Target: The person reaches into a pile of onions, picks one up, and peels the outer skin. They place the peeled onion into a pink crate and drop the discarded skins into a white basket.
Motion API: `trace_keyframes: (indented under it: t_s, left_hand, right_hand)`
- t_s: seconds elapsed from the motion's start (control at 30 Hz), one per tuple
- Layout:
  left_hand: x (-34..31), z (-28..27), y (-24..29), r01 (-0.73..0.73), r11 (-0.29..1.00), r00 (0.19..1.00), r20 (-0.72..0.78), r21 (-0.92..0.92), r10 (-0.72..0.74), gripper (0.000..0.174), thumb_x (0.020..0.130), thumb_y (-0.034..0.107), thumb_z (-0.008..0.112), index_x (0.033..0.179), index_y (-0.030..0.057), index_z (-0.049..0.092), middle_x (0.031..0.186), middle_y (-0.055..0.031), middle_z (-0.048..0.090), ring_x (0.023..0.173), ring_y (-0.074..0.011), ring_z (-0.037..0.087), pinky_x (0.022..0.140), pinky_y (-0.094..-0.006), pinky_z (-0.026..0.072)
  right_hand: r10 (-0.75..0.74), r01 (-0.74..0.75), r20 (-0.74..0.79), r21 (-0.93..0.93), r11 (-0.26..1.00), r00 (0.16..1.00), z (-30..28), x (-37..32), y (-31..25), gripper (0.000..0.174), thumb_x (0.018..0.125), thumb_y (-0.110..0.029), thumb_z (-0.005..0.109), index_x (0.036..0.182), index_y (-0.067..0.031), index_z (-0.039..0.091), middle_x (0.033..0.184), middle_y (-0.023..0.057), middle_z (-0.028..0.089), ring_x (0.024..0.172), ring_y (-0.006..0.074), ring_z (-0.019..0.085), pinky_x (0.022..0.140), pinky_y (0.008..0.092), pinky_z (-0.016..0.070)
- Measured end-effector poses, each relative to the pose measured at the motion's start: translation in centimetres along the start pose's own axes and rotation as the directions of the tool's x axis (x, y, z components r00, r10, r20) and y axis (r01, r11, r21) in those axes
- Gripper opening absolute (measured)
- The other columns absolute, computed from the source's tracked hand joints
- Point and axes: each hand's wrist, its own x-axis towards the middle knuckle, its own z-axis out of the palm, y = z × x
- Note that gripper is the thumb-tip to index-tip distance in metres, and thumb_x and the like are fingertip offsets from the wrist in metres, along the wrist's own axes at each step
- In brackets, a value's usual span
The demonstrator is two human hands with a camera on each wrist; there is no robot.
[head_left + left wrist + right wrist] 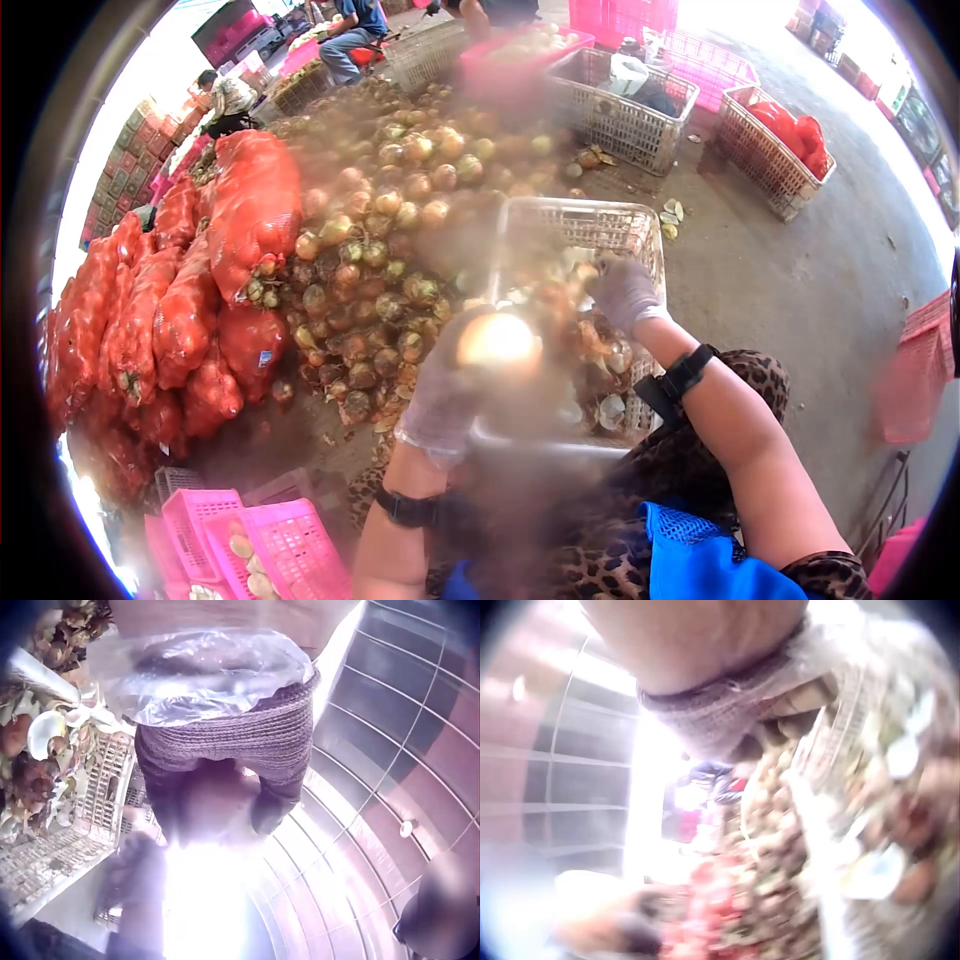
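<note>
At my far left I have red sacks (250, 215) piled against one another, with pink crates (305, 545) below them, one carrying pale onions. Next comes the heap (370, 270), unpeeled onions spread over the floor (800, 270) and reaching up close to the white crate (605, 225).

The left hand (440, 400), gloved, with a black strap (408, 508) on its wrist, is grasping an onion (515, 345); I see its fingers and thumb curved around it, though glare washes out much of the surface. That onion sits near the crate's left side, in front of the heap.

Loose skins (600, 345) lie in the white crate. Over its right side I find the right hand (627, 295), also gloved, its fingers bent inward; blur leaves me unable to tell whether it grasps anything.

Further right, a second crate (760, 170) holds a red bag (790, 130), and a pink bin (915, 380) stands at the edge.
</note>
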Motion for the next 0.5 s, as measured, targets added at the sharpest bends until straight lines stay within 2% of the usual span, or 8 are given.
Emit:
trace_keyframes:
  t_s: [0.07, 0.1, 0.2, 0.27, 0.3, 0.37, 0.43, 0.5]
  left_hand:
    - [-0.6, -0.3, 1.1, -0.084, 0.985, 0.996, -0.028, 0.149, 0.090, 0.075, 0.059, 0.009, 0.072, 0.130, 0.0046, 0.050, 0.134, -0.0122, 0.052, 0.120, -0.0278, 0.054, 0.094, -0.0383, 0.0542]
    - [-1.1, -0.4, 1.5, -0.117, 0.968, 0.990, -0.047, 0.220, 0.130, 0.075, 0.060, 0.009, 0.073, 0.131, 0.0053, 0.050, 0.136, -0.0119, 0.050, 0.122, -0.0282, 0.053, 0.094, -0.0386, 0.0542]
    - [-0.7, -1.0, 1.4, -0.141, 0.972, 0.977, 0.132, -0.186, 0.167, 0.075, 0.067, 0.031, 0.083, 0.131, 0.0083, 0.050, 0.135, -0.0097, 0.050, 0.121, -0.0265, 0.053, 0.099, -0.0398, 0.0505]
    - [-0.3, -0.9, 0.5, -0.144, 0.957, 0.977, -0.119, 0.252, 0.179, 0.079, 0.066, 0.046, 0.084, 0.127, 0.0083, 0.052, 0.129, -0.0087, 0.053, 0.119, -0.0247, 0.053, 0.100, -0.0393, 0.0480]
    - [0.6, -2.9, -1.0, -0.373, 0.869, 0.925, 0.059, 0.326, 0.375, 0.053, 0.079, 0.007, 0.070, 0.128, 0.0029, 0.050, 0.132, -0.0125, 0.049, 0.113, -0.0229, 0.054, 0.095, -0.0348, 0.0499]
    - [1.2, -3.5, -1.2, -0.355, 0.844, 0.930, 0.063, 0.401, 0.361, 0.053, 0.080, 0.004, 0.069, 0.129, 0.0027, 0.049, 0.131, -0.0126, 0.051, 0.113, -0.0222, 0.055, 0.095, -0.0343, 0.0504]
    - [0.8, -3.5, -0.8, -0.228, 0.889, 0.970, 0.009, 0.396, 0.245, 0.056, 0.080, 0.002, 0.069, 0.132, 0.0032, 0.047, 0.128, -0.0121, 0.053, 0.112, -0.0217, 0.056, 0.094, -0.0332, 0.0508]
    - [0.3, -3.9, -0.6, -0.136, 0.914, 0.987, -0.028, 0.381, 0.159, 0.057, 0.082, 0.002, 0.068, 0.134, 0.0038, 0.045, 0.128, -0.0124, 0.054, 0.112, -0.0227, 0.056, 0.094, -0.0332, 0.0510]
  right_hand:
    - [0.145, -0.139, -0.011, 0.216, 0.966, 0.989, -0.7, -1.6, -1.5, 0.039, 0.086, -0.022, 0.063, 0.122, -0.0078, 0.062, 0.082, 0.0088, 0.069, 0.070, 0.0189, 0.066, 0.062, 0.0323, 0.0550]
    - [-0.007, -0.011, 0.052, 0.343, 0.939, 0.999, -1.3, -2.2, -2.7, 0.041, 0.086, -0.024, 0.064, 0.124, -0.0072, 0.061, 0.085, 0.0091, 0.069, 0.073, 0.0195, 0.066, 0.065, 0.0336, 0.0550]
    - [-0.391, 0.266, 0.074, 0.616, 0.741, 0.917, -3.4, -5.6, -6.7, 0.044, 0.083, -0.022, 0.065, 0.124, -0.0065, 0.057, 0.095, 0.0114, 0.067, 0.078, 0.0211, 0.065, 0.070, 0.0336, 0.0535]
    - [-0.498, 0.392, -0.034, 0.663, 0.638, 0.867, -5.0, -7.5, -9.4, 0.045, 0.080, -0.018, 0.065, 0.123, -0.0062, 0.055, 0.102, 0.0134, 0.065, 0.080, 0.0220, 0.064, 0.071, 0.0324, 0.0521]
    - [-0.489, 0.406, -0.086, 0.690, 0.599, 0.868, -5.3, -7.9, -10.1, 0.046, 0.079, -0.016, 0.065, 0.122, -0.0061, 0.054, 0.105, 0.0144, 0.064, 0.081, 0.0225, 0.063, 0.072, 0.0318, 0.0514]
    - [-0.414, 0.394, -0.190, 0.779, 0.488, 0.890, -6.1, -8.0, -11.2, 0.041, 0.071, -0.012, 0.065, 0.111, -0.0067, 0.056, 0.102, 0.0201, 0.060, 0.078, 0.0338, 0.063, 0.067, 0.0379, 0.0508]
    - [-0.330, 0.255, -0.081, 0.811, 0.527, 0.940, -8.4, -8.2, -11.4, 0.045, 0.072, -0.010, 0.063, 0.115, -0.0055, 0.051, 0.092, 0.0199, 0.060, 0.079, 0.0359, 0.062, 0.068, 0.0407, 0.0498]
    - [-0.396, 0.377, -0.181, 0.782, 0.497, 0.900, -6.9, -7.8, -11.2, 0.050, 0.073, -0.008, 0.062, 0.120, -0.0036, 0.045, 0.087, 0.0201, 0.058, 0.077, 0.0370, 0.061, 0.066, 0.0426, 0.0489]
